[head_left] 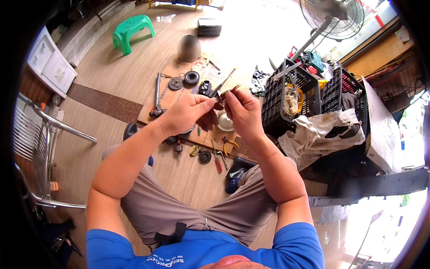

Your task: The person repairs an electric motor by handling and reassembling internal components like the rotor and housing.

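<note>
My left hand (195, 111) and my right hand (243, 112) meet over a cardboard sheet (148, 105), fingertips pinched around a small dark part. A copper-coloured wire-like bit (236, 87) sticks out by the right fingers; the part's exact kind is unclear. Partly below the hands is a silver finned round part (225, 122). Beyond them lie a black part (205, 88), a black ring (191, 77) and a dark disc (175, 84). A hammer (157, 96) lies to the left. Nearer me are a motor armature (179, 150), yellow-handled pliers (231, 143) and a red-handled screwdriver (218, 165).
Black plastic crates (273, 101) with a draped pale cloth (309, 136) stand at right, below a standing fan (331, 15). A green stool (133, 30) is at far left, a metal chair (47, 134) at left. A black disc (204, 157) lies near my foot.
</note>
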The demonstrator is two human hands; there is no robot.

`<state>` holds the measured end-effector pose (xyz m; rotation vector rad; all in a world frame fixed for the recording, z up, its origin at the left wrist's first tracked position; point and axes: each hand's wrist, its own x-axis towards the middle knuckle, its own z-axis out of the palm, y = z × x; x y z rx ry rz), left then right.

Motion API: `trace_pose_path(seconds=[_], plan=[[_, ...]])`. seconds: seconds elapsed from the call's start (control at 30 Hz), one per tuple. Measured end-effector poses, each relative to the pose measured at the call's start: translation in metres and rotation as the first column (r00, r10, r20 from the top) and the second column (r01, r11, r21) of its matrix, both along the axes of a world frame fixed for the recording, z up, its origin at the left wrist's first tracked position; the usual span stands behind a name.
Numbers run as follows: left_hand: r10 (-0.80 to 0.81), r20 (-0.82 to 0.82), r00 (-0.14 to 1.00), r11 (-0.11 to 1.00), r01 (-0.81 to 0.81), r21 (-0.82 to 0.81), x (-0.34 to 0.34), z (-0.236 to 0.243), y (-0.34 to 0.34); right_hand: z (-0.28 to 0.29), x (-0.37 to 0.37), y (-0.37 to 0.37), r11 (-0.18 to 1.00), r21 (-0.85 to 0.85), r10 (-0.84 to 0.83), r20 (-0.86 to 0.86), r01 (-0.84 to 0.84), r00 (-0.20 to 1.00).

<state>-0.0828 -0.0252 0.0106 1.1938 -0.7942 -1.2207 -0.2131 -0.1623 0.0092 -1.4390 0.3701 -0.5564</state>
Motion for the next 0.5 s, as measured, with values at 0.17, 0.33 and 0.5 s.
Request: trace_pose_path(seconds=[0.17, 0.33, 0.5], plan=[[-0.027, -0.145, 0.989, 0.995, 0.040, 0.087, 0.003, 0.000, 0.000, 0.000, -0.002, 0.003, 0.980, -0.194, 0.058, 0.061, -0.045, 0.996], [0.329, 0.782, 0.530, 0.944, -0.203, -0.260, -0.003, -0.009, -0.008, -0.010, 0.006, 0.003, 0.986, -0.164, -0.046, -0.004, 0.044, 0.999], [0.468, 0.806, -0.363, 0.850, -0.063, -0.522, -0.011, -0.016, -0.016, -0.011, 0.015, 0.007, 0.987, 0.098, -0.122, -0.072, 0.128, 0.990]])
